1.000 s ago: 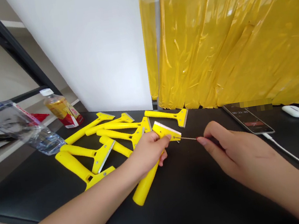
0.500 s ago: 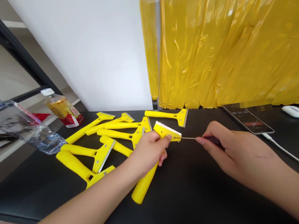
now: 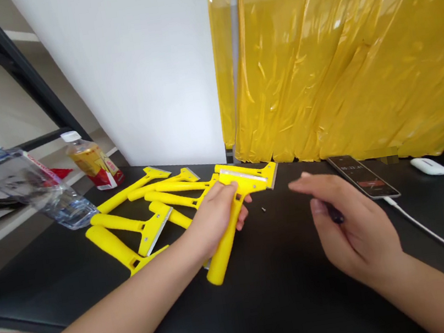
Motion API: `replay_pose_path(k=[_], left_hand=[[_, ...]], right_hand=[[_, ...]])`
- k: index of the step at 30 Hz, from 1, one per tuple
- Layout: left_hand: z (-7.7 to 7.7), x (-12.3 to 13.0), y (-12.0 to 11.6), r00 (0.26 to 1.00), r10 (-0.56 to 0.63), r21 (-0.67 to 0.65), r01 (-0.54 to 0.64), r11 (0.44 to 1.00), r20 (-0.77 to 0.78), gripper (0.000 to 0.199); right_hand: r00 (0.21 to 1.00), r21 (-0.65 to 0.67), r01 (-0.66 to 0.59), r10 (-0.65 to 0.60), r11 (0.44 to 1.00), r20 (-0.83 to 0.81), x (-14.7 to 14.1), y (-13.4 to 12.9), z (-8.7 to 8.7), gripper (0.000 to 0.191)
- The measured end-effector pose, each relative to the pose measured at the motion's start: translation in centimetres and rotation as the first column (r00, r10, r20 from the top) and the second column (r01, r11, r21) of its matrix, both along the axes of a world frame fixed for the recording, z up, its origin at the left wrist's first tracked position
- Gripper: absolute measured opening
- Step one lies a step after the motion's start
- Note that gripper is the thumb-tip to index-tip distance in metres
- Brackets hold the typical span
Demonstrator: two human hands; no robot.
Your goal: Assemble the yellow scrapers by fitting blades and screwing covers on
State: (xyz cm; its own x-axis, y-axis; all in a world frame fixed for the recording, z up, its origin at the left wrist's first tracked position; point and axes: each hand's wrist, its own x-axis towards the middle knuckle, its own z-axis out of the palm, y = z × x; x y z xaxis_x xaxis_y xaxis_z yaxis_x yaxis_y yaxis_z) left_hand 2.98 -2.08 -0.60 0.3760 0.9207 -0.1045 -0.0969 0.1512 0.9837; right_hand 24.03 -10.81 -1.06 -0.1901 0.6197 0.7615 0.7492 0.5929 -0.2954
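Observation:
My left hand (image 3: pixel 221 211) is wrapped round the neck of a yellow scraper (image 3: pixel 223 254), whose wide head with a metal strip points up and away. Just right of it, a small screw (image 3: pixel 264 209) lies on the black table (image 3: pixel 289 284). My right hand (image 3: pixel 349 220) is apart from the scraper, curled round a dark-handled screwdriver (image 3: pixel 335 213); its shaft cannot be made out. Several more yellow scrapers (image 3: pixel 119 247) lie left of and behind my left hand, one of them (image 3: pixel 271 174) partly behind the held head.
A clear bottle (image 3: pixel 41 182) and a drink bottle with a red and yellow label (image 3: pixel 94 162) stand at the left. On the right lie a phone (image 3: pixel 363 176) with a white cable (image 3: pixel 436 232) and a white case (image 3: pixel 429 166). Yellow sheeting (image 3: pixel 348 58) hangs behind.
The screwdriver has come away from the scraper head as my right hand moved right. My left hand has turned the scraper, and its head now sits further up. The small screw shows fully on the table.

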Motion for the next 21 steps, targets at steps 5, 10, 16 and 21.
replay_pose_path(k=[5, 10, 16, 21], left_hand=[[0.1, -0.5, 1.1, 0.979, 0.113, 0.093, -0.130, 0.987, 0.168, 0.018], [0.1, -0.6, 1.0, 0.972, 0.032, 0.069, -0.049, 0.996, 0.234, 0.024], [0.5, -0.5, 0.4, 0.957, 0.016, 0.040, -0.028, 0.999, 0.289, 0.025], [1.5, -0.9, -0.7, 0.928, -0.210, -0.005, 0.222, 0.975, 0.307, 0.025]], right_hand=[[0.965, -0.269, -0.008, 0.077, 0.963, 0.249, -1.5, 2.0, -2.1, 0.024], [0.914, -0.425, 0.071, 0.111, 0.903, 0.390, -3.3, 4.7, -4.0, 0.021], [0.925, -0.452, 0.064, 0.117, 0.890, 0.361, -4.2, 6.0, -4.3, 0.021], [0.980, -0.536, -0.057, 0.150, 0.842, 0.132, -3.8, 5.9, -3.9, 0.016]])
